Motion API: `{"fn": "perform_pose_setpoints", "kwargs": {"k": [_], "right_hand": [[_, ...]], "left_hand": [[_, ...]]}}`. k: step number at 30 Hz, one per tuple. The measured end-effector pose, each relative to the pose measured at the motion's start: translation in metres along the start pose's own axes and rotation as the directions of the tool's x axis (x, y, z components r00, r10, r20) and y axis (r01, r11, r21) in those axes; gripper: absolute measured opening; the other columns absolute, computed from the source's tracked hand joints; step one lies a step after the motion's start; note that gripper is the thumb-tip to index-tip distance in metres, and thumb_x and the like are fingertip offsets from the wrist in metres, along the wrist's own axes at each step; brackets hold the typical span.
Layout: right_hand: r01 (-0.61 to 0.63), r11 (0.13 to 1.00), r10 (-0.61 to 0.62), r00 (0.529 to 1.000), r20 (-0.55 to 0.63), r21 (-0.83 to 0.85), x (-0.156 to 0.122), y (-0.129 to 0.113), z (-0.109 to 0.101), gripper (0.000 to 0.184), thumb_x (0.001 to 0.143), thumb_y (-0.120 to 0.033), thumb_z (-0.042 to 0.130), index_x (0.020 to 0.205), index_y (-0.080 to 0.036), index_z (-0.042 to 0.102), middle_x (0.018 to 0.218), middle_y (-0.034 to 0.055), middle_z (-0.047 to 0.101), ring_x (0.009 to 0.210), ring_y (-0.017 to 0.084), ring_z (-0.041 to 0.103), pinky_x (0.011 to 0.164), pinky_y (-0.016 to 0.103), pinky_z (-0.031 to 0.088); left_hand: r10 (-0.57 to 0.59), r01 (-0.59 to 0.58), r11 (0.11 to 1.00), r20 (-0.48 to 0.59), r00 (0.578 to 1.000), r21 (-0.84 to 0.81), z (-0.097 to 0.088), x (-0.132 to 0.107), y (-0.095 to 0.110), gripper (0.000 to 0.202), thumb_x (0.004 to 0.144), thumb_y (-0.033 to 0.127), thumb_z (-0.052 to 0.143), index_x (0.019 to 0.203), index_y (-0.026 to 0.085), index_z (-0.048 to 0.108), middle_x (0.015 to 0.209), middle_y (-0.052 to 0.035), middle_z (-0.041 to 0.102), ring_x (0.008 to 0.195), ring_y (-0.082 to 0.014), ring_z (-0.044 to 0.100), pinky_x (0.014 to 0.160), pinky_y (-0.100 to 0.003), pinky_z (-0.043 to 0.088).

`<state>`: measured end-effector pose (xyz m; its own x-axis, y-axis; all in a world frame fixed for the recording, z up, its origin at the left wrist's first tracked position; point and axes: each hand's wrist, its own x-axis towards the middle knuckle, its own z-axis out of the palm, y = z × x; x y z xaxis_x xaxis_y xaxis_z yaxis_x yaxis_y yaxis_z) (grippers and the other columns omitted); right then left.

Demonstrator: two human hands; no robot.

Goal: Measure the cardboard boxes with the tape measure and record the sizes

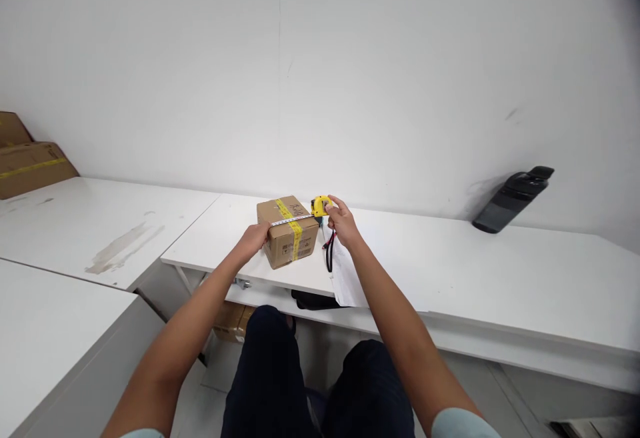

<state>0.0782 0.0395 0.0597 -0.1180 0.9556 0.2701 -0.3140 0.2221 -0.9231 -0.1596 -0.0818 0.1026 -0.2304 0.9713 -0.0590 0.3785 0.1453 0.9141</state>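
A small brown cardboard box (280, 255) with yellow tape across it rests on the white table. My right hand (344, 220) is closed around a yellow tape measure (321, 205) at the box's right top edge. Its white blade (291, 219) stretches over the box top, crossing the yellow tape. At the box's left edge my left hand (254, 239) is closed on the blade's end, fingers against the box. The very tip of the blade is hidden by that hand. A black-and-red strap (329, 251) hangs below the right hand.
White paper sheets (350, 278) lie under my right forearm, partly over the front edge. Farther right a dark bottle (510, 199) stands by the wall. Larger taped cartons (37, 166) are stacked at far left. Another carton (231, 320) sits beneath the table (450, 271).
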Motion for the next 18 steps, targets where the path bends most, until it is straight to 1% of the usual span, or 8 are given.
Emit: {"fn": "perform_pose_setpoints", "kwargs": {"k": [3, 5, 7, 9, 11, 14, 16, 18], "right_hand": [[0.065, 0.996, -0.065, 0.998, 0.012, -0.067, -0.014, -0.024, -0.007, 0.077, 0.073, -0.051, 0.078, 0.139, -0.027, 0.049, 0.099, 0.0007, 0.062, 0.056, 0.007, 0.049, 0.054, 0.024, 0.043], [0.135, 0.984, -0.133, 0.991, 0.029, -0.118, -0.041, -0.044, -0.018, 0.075, 0.078, -0.051, 0.075, 0.143, -0.030, 0.045, 0.116, 0.0040, 0.059, 0.062, 0.008, 0.054, 0.065, 0.029, 0.050], [0.170, 0.973, -0.167, 0.986, 0.029, -0.155, -0.088, -0.059, -0.031, 0.069, 0.083, -0.049, 0.072, 0.144, -0.034, 0.044, 0.123, 0.0044, 0.057, 0.069, 0.010, 0.059, 0.075, 0.033, 0.053], [0.132, 0.975, -0.131, 0.991, 0.013, -0.178, -0.149, -0.061, -0.040, 0.065, 0.085, -0.046, 0.072, 0.144, -0.034, 0.046, 0.114, 0.0033, 0.061, 0.071, 0.013, 0.059, 0.077, 0.034, 0.053], [0.029, 0.987, -0.024, 0.999, 0.035, -0.160, -0.215, -0.046, -0.040, 0.056, 0.086, -0.047, 0.070, 0.138, -0.032, 0.054, 0.099, 0.0027, 0.064, 0.069, 0.016, 0.059, 0.072, 0.034, 0.053], [-0.165, 0.983, 0.165, 0.986, -0.013, -0.075, -0.299, 0.000, -0.024, 0.046, 0.083, -0.049, 0.072, 0.124, -0.031, 0.063, 0.111, 0.0055, 0.064, 0.070, 0.017, 0.062, 0.067, 0.034, 0.054], [-0.250, 0.968, 0.247, 0.960, -0.129, -0.002, -0.336, 0.035, -0.009, 0.047, 0.079, -0.056, 0.072, 0.119, -0.031, 0.064, 0.111, 0.0053, 0.065, 0.060, 0.015, 0.059, 0.059, 0.033, 0.052], [-0.284, 0.958, 0.285, 0.917, -0.280, 0.043, -0.359, 0.064, 0.000, 0.051, 0.076, -0.061, 0.073, 0.115, -0.029, 0.064, 0.102, 0.0050, 0.067, 0.055, 0.015, 0.056, 0.053, 0.032, 0.049]], "left_hand": [[0.021, -0.021, 1.000, 0.057, 0.998, -0.016, -0.015, 0.000, 0.012, 0.026, 0.080, 0.034, 0.050, 0.059, 0.022, 0.040, 0.056, 0.0029, 0.037, 0.049, -0.0119, 0.031, 0.049, -0.028, 0.025], [0.089, -0.086, 0.995, 0.057, 0.994, -0.049, -0.028, -0.015, 0.023, 0.027, 0.081, 0.035, 0.052, 0.060, 0.022, 0.040, 0.058, 0.0030, 0.038, 0.051, -0.0121, 0.033, 0.051, -0.027, 0.028], [0.191, -0.187, 0.980, 0.057, 0.980, -0.069, -0.035, -0.043, 0.030, 0.032, 0.084, 0.042, 0.052, 0.062, 0.022, 0.042, 0.060, 0.0024, 0.040, 0.054, -0.0132, 0.035, 0.054, -0.027, 0.032], [0.237, -0.234, 0.971, 0.137, 0.962, -0.038, -0.030, -0.082, 0.025, 0.037, 0.088, 0.051, 0.050, 0.065, 0.022, 0.046, 0.061, 0.0020, 0.041, 0.057, -0.0146, 0.037, 0.057, -0.027, 0.034], [0.186, -0.197, 0.980, 0.314, 0.931, 0.003, -0.006, -0.122, 0.005, 0.042, 0.089, 0.059, 0.049, 0.069, 0.022, 0.047, 0.062, 0.0024, 0.043, 0.058, -0.0142, 0.037, 0.057, -0.027, 0.033], [0.149, -0.248, 0.962, 0.541, 0.828, 0.113, 0.051, -0.168, -0.053, 0.047, 0.094, 0.064, 0.039, 0.075, 0.022, 0.052, 0.071, -0.0007, 0.054, 0.066, -0.0172, 0.048, 0.063, -0.031, 0.039], [0.159, -0.257, 0.959, 0.531, 0.832, 0.115, 0.080, -0.183, -0.096, 0.055, 0.098, 0.062, 0.021, 0.076, 0.024, 0.054, 0.078, -0.0050, 0.060, 0.073, -0.0209, 0.056, 0.070, -0.035, 0.044], [0.196, -0.309, 0.929, 0.436, 0.879, 0.205, 0.091, -0.184, -0.123, 0.050, 0.098, 0.059, 0.025, 0.091, 0.027, 0.063, 0.094, -0.0100, 0.067, 0.087, -0.0259, 0.063, 0.079, -0.040, 0.047]]}}
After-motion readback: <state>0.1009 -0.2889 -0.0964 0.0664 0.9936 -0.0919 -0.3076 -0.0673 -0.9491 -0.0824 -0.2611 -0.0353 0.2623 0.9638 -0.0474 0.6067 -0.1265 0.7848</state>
